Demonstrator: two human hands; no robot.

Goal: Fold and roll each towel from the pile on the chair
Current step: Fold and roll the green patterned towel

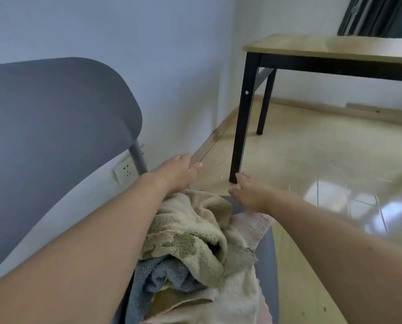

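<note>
I see left hand [179, 170] and right hand [249, 195] both spread, empty, past the towel pile [195, 242] at the chair [55, 118] seat's far edge.

A pile of towels [195, 249] lies on the seat of the chair [266, 260], whose backrest [55, 127] rises to the left with the wall [148, 43] behind it and a wall socket [124, 170] low on that wall just beside the backrest post. Both hands reach forward over the far end of the pile, the left hand [180, 171] above the towels' far edge and the right hand [249, 195] just right of it, the two apart. Beyond the chair, to the right, the bench [331, 46] stands on the floor [312, 160] near the wall, its nearest leg just behind the right hand.
</note>
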